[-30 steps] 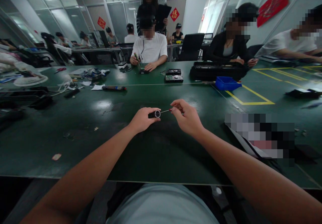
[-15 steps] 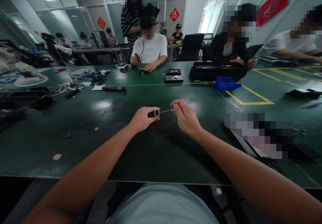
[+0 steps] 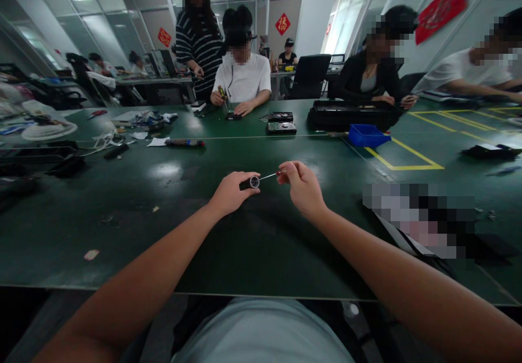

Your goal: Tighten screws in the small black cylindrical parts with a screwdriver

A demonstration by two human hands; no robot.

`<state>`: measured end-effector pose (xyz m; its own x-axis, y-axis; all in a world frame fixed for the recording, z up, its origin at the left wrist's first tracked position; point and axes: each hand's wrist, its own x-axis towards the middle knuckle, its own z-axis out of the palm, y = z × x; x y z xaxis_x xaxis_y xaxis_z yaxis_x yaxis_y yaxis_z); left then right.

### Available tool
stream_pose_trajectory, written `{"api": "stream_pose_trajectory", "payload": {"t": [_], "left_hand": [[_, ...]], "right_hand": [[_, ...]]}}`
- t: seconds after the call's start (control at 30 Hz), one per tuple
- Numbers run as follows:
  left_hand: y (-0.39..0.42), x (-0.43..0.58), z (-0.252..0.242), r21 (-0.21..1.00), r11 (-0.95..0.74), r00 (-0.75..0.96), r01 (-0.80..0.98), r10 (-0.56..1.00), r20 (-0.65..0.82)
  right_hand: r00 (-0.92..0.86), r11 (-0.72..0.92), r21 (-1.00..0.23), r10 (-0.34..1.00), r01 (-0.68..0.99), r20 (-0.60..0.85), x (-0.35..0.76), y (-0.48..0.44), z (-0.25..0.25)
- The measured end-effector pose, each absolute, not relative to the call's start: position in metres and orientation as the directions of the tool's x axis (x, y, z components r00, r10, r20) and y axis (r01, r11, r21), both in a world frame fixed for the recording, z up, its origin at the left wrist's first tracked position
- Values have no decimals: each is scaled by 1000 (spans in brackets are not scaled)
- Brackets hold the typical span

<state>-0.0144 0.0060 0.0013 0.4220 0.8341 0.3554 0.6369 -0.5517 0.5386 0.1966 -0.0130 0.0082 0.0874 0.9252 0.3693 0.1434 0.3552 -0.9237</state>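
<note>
1. Cylinder (image 3: 249, 182): small, black, with a silver-ringed end. It sits in the left hand (image 3: 232, 193), ring end pointing toward the right hand (image 3: 300, 189), held just above the table (image 3: 171, 227).
2. Left fingers are closed around the cylinder body; only the ring end shows past the fingertips.
3. Driver (image 3: 269, 176): thin metal shaft with a red grip. Right fingers are pinched shut on the grip. The tip is at the ring end of the cylinder, touching or just inside; too small to tell which.
4. Risk, tip slip: the shaft is thin and comes in at a slant. If the left fingers let the cylinder roll, the tip likely skates off the ring and jabs the left fingertips just beside it.
5. Risk, dropped part: anything loosened at the ring end would fall to the dark table below the fingers and be hard to spot. Specks of debris already lie to the left of the left hand.
6. Risk, lost grip: the cylinder is held by the fingertips alone with nothing under it, so a hard push from the driver could shove it back out of the left fingers.
7. Beyond the fingers: a blue bin (image 3: 367, 135) far right and a pen-like tool (image 3: 184, 143) far left, both well apart. Other people work across the table, out of reach of the hands.
</note>
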Motion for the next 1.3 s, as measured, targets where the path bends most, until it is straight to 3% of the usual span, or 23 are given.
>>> {"api": "stream_pose_trajectory", "payload": {"t": [0.1,0.17,0.3,0.6,0.93,1.07,1.3], "left_hand": [[8,-16,2,469,-635,485,614,772,411],[11,-17,1,436,-620,494,652,784,376],[14,-17,0,431,-580,485,691,814,318],[8,-14,4,455,-563,468,690,827,312],[4,-10,4,514,-517,426,684,856,294],[4,-10,3,513,-526,434,678,850,298],[2,-10,5,522,-503,419,689,864,280]], "right_hand": [[89,209,-973,975,-95,201,203,-2,5],[98,149,-977,986,-151,135,208,5,3],[164,207,-978,966,-27,200,210,7,1],[93,325,-923,932,206,349,200,-14,12],[92,360,-865,906,350,414,200,-21,19],[67,337,-813,907,474,415,202,-24,23],[-26,442,-702,855,558,518,202,-25,23]]}}
